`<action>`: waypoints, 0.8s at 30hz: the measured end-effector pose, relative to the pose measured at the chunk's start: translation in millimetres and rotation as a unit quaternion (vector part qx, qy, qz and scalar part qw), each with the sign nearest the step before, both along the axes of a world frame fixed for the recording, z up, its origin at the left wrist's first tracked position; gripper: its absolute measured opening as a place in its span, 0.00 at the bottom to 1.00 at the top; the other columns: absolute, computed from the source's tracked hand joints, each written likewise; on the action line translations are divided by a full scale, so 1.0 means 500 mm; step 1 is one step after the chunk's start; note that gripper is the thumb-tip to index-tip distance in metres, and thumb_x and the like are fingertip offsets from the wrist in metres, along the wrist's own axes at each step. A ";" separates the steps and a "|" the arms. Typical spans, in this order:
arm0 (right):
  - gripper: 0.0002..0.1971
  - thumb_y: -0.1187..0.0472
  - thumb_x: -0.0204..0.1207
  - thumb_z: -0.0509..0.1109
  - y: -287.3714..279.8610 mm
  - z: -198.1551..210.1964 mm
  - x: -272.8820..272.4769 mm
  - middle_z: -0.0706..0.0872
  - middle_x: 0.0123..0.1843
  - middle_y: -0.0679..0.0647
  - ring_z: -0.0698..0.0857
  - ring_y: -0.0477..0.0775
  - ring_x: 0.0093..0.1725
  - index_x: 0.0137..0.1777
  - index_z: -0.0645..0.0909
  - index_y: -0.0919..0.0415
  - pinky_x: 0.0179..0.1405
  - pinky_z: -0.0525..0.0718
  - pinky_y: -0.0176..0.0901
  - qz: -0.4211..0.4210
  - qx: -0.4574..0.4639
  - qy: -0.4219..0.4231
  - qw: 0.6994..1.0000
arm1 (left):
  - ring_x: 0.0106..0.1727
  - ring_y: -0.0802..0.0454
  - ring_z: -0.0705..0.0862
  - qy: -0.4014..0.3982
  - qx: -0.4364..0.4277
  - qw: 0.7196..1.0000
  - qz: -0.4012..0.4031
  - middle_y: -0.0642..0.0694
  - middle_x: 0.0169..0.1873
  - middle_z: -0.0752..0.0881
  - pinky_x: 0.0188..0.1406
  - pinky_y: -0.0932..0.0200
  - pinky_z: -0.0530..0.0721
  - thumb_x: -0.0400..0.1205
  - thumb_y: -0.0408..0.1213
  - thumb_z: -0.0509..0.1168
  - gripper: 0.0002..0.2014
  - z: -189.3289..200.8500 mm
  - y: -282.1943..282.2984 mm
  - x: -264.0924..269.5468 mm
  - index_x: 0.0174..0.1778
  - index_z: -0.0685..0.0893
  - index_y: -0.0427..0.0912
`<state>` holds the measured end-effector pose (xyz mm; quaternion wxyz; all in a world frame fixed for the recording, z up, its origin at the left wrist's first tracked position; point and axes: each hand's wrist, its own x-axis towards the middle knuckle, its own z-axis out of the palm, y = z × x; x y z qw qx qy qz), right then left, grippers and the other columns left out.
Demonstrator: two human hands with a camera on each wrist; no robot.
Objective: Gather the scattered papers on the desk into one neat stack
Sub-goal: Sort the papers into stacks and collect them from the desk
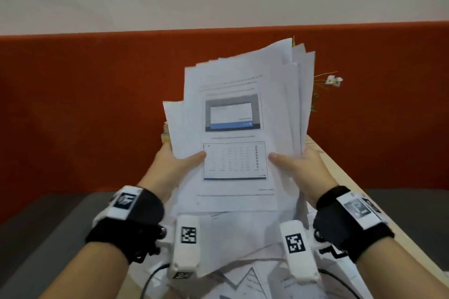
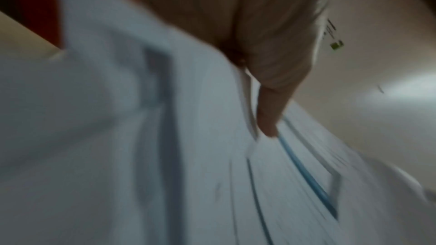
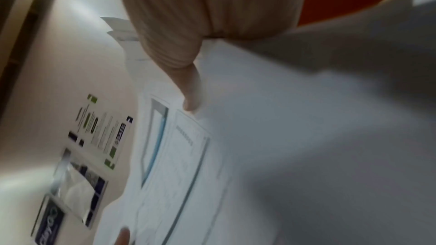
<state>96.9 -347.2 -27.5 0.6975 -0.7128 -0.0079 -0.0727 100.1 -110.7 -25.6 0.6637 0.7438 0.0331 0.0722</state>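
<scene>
White printed papers (image 1: 233, 133), a thick uneven bundle with fanned upper edges, stand nearly upright above the table (image 1: 340, 172), held up between both hands. The left hand (image 1: 177, 165) grips the bundle's left edge, thumb across the front sheet; the right hand (image 1: 298, 167) grips the right edge likewise. More loose sheets (image 1: 245, 279) lie on the table below the wrists. An orange panel (image 1: 85, 104) runs behind.

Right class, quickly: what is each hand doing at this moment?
Left hand: grips the left edge of the sheaf of papers, thumb on top.
Right hand: grips its right edge, likewise.
</scene>
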 end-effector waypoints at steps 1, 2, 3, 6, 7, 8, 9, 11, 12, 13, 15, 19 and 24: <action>0.18 0.68 0.76 0.70 0.002 -0.005 0.003 0.89 0.59 0.62 0.89 0.60 0.56 0.66 0.81 0.65 0.62 0.84 0.58 0.007 0.013 -0.006 1.000 | 0.58 0.48 0.89 0.013 -0.023 0.999 -0.026 0.46 0.60 0.89 0.65 0.48 0.82 0.77 0.32 0.73 0.24 0.002 0.010 -0.005 0.70 0.79 0.41; 0.17 0.68 0.77 0.70 0.009 -0.007 0.004 0.89 0.59 0.61 0.89 0.60 0.57 0.66 0.81 0.64 0.62 0.84 0.56 0.014 0.025 -0.011 1.000 | 0.58 0.46 0.89 0.028 -0.039 0.998 -0.045 0.43 0.59 0.90 0.67 0.45 0.81 0.76 0.29 0.72 0.23 0.002 0.018 -0.012 0.69 0.81 0.39; 0.15 0.65 0.78 0.69 0.018 -0.007 0.004 0.89 0.59 0.61 0.89 0.59 0.57 0.65 0.81 0.63 0.61 0.84 0.54 0.029 0.038 -0.011 0.999 | 0.57 0.45 0.90 0.040 -0.043 0.997 -0.049 0.41 0.58 0.90 0.68 0.44 0.80 0.76 0.28 0.72 0.21 -0.002 0.026 -0.016 0.67 0.83 0.37; 0.22 0.43 0.79 0.63 0.019 0.004 0.017 0.89 0.58 0.54 0.90 0.54 0.49 0.64 0.81 0.57 0.51 0.85 0.45 0.064 -0.024 0.040 0.997 | 0.56 0.39 0.90 0.049 -0.080 0.996 0.010 0.35 0.58 0.89 0.67 0.40 0.80 0.75 0.26 0.71 0.20 -0.010 0.056 -0.023 0.64 0.84 0.32; 0.27 0.36 0.76 0.60 0.003 0.007 0.022 0.88 0.57 0.52 0.89 0.54 0.46 0.65 0.80 0.55 0.48 0.83 0.46 0.063 -0.080 0.084 0.991 | 0.56 0.37 0.89 0.047 -0.100 0.993 0.030 0.32 0.58 0.88 0.66 0.38 0.81 0.74 0.25 0.71 0.21 -0.010 0.071 -0.026 0.64 0.83 0.29; 0.31 0.32 0.74 0.60 -0.021 0.008 0.030 0.86 0.60 0.51 0.87 0.55 0.49 0.66 0.78 0.54 0.50 0.81 0.47 0.048 -0.157 0.132 0.978 | 0.54 0.36 0.90 0.046 -0.118 0.991 0.045 0.30 0.58 0.88 0.61 0.38 0.84 0.73 0.24 0.71 0.22 -0.009 0.091 -0.030 0.64 0.83 0.28; 0.33 0.32 0.73 0.62 -0.050 0.008 0.036 0.84 0.63 0.52 0.86 0.58 0.55 0.69 0.76 0.55 0.53 0.80 0.48 0.021 -0.242 0.176 0.954 | 0.50 0.38 0.91 0.045 -0.133 0.989 0.056 0.30 0.57 0.88 0.54 0.40 0.87 0.72 0.24 0.70 0.22 -0.007 0.110 -0.034 0.64 0.83 0.27; 0.36 0.37 0.70 0.70 -0.099 -0.011 0.052 0.82 0.68 0.57 0.81 0.61 0.63 0.69 0.77 0.62 0.61 0.77 0.46 -0.009 -0.407 0.259 0.876 | 0.42 0.44 0.93 0.047 -0.139 0.986 0.074 0.32 0.55 0.90 0.41 0.44 0.90 0.75 0.24 0.68 0.20 -0.004 0.142 -0.043 0.64 0.82 0.28; 0.35 0.38 0.69 0.72 -0.113 -0.022 0.055 0.83 0.66 0.58 0.80 0.60 0.63 0.68 0.78 0.64 0.62 0.76 0.46 0.010 -0.477 0.294 0.828 | 0.43 0.43 0.92 0.052 -0.141 0.986 0.076 0.33 0.56 0.90 0.39 0.44 0.89 0.77 0.24 0.67 0.19 -0.005 0.154 -0.044 0.66 0.82 0.28; 0.34 0.39 0.68 0.74 -0.119 -0.032 0.057 0.84 0.60 0.57 0.80 0.59 0.61 0.66 0.79 0.64 0.61 0.75 0.45 0.036 -0.529 0.321 0.785 | 0.47 0.41 0.91 0.058 -0.144 0.985 0.076 0.32 0.58 0.88 0.39 0.43 0.89 0.77 0.25 0.67 0.20 -0.007 0.159 -0.045 0.67 0.81 0.29; 0.27 0.39 0.65 0.76 -0.124 -0.055 0.064 0.85 0.45 0.53 0.81 0.57 0.52 0.55 0.84 0.60 0.54 0.77 0.44 0.060 -0.570 0.353 0.739 | 0.50 0.39 0.90 0.070 -0.140 0.984 0.079 0.31 0.60 0.87 0.40 0.41 0.89 0.75 0.26 0.69 0.22 -0.011 0.161 -0.044 0.67 0.81 0.29; 0.21 0.38 0.64 0.76 -0.140 -0.097 0.090 0.83 0.36 0.51 0.81 0.53 0.38 0.38 0.84 0.58 0.48 0.78 0.42 0.027 -0.606 0.343 0.717 | 0.54 0.34 0.89 0.086 -0.122 0.985 0.088 0.31 0.59 0.87 0.63 0.37 0.82 0.75 0.26 0.70 0.21 -0.015 0.151 -0.045 0.66 0.82 0.30; 0.29 0.48 0.66 0.77 -0.186 -0.132 0.126 0.79 0.51 0.56 0.82 0.64 0.63 0.61 0.82 0.68 0.45 0.82 0.42 0.011 -0.575 0.337 0.746 | 0.55 0.36 0.88 0.084 -0.132 0.983 0.095 0.32 0.58 0.87 0.62 0.40 0.81 0.77 0.25 0.69 0.20 -0.013 0.161 -0.045 0.67 0.81 0.30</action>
